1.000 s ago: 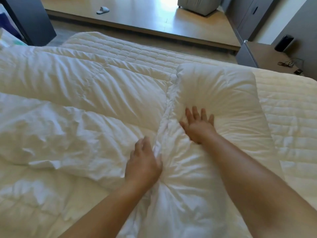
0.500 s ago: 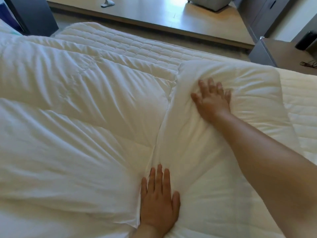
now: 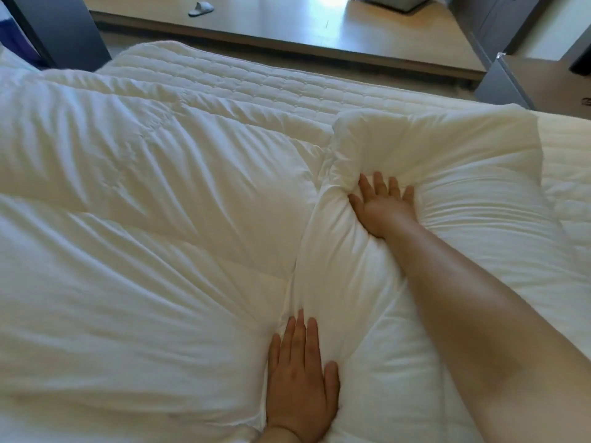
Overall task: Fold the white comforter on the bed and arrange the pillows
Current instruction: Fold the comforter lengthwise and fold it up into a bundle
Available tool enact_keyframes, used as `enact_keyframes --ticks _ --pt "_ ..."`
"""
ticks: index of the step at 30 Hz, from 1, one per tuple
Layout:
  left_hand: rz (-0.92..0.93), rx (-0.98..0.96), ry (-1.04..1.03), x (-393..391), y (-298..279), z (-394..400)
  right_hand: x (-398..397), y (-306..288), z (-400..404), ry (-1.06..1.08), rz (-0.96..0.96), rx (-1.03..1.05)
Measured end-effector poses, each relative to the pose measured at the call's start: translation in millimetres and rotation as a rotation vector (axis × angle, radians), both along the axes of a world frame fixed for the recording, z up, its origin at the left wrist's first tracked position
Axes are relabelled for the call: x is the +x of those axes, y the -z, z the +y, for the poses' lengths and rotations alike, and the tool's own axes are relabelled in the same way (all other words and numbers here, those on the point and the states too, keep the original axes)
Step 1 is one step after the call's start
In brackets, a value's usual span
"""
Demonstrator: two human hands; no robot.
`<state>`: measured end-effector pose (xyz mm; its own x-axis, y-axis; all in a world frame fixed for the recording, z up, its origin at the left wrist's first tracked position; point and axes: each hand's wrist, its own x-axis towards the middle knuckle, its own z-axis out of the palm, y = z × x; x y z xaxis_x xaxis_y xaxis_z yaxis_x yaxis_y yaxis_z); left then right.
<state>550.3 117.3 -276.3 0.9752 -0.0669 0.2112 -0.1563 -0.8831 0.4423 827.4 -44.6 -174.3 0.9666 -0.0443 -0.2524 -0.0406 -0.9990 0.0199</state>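
Observation:
The white comforter [image 3: 134, 251] lies in thick folded layers across the left and middle of the bed. A folded section of it [image 3: 447, 174] lies to the right, meeting the left part along a seam. My left hand [image 3: 300, 375] lies flat with straight fingers on the near end of that seam. My right hand [image 3: 382, 203] presses flat into the right section farther up, denting it. No separate pillow can be told apart from the comforter.
The quilted mattress pad [image 3: 243, 81] shows beyond the comforter and at the right edge. Past the bed runs a wooden floor step with a white slipper [image 3: 200, 8]. A grey cabinet [image 3: 508, 84] stands at the right, a dark panel [image 3: 60, 30] at the left.
My left hand went from gripping the seam to lying flat near me. My right hand slid farther up the right section, then pressed down, pushing a deep dent into it.

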Motion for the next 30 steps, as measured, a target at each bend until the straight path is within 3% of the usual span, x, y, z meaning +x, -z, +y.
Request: enact_keyframes --ticks 6,9,12,16,20,23,25,27,30 --pt "0.088 -0.02 0.002 -1 -14 -1 -83 -44 -1 0.02 -0.232 0.419" --pt "0.13 -0.075 0.027 -1 -26 4 -178 -63 6 0.013 -0.36 0.339" --pt "0.213 -0.126 0.083 1 -46 14 -271 -65 17 0.085 -0.363 0.182" --pt "0.391 -0.378 0.123 4 -89 36 -349 -49 44 0.105 -0.188 0.083" --pt "0.572 -0.607 -0.046 -3 -126 45 -369 -44 66 0.105 -0.027 0.045" --pt "0.879 -1.015 -0.197 -12 -144 37 -365 -54 66 0.129 0.026 0.195" --pt "0.965 -1.148 -0.184 -14 -146 37 -371 -63 67 0.11 0.009 0.276" --pt "0.931 -1.036 -0.158 -11 -143 40 -383 -63 71 0.029 0.048 0.248" --pt "0.808 -0.695 -0.119 -9 -135 36 -390 -45 68 -0.042 0.098 0.157"
